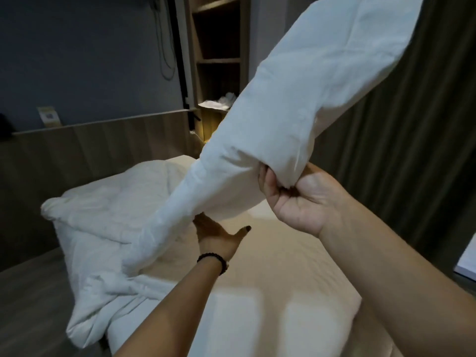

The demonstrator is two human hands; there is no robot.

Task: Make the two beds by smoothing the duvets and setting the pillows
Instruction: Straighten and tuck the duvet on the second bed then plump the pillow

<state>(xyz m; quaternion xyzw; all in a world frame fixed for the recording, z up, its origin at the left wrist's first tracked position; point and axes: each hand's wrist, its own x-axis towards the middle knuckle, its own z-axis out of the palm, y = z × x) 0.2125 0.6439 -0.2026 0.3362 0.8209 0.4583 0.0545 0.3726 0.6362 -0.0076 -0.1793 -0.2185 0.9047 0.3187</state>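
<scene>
The bed (270,284) fills the lower middle of the view, its cream sheet bare on the near part. A white duvet (108,202) lies bunched on the far left side of the bed and hangs over the left edge toward the floor (31,305). One long fold of the duvet is lifted and runs up to the top right, in front of the dark curtain (412,150). Behind the bed stand a wooden headboard panel (103,145) and an open shelf unit (219,60). The right hand (296,199) has its grip clenched on the lifted fold. The left hand (219,235) is under the fold; its grip is released, thumb spread. A black bracelet (213,261) is on the left wrist.
</scene>
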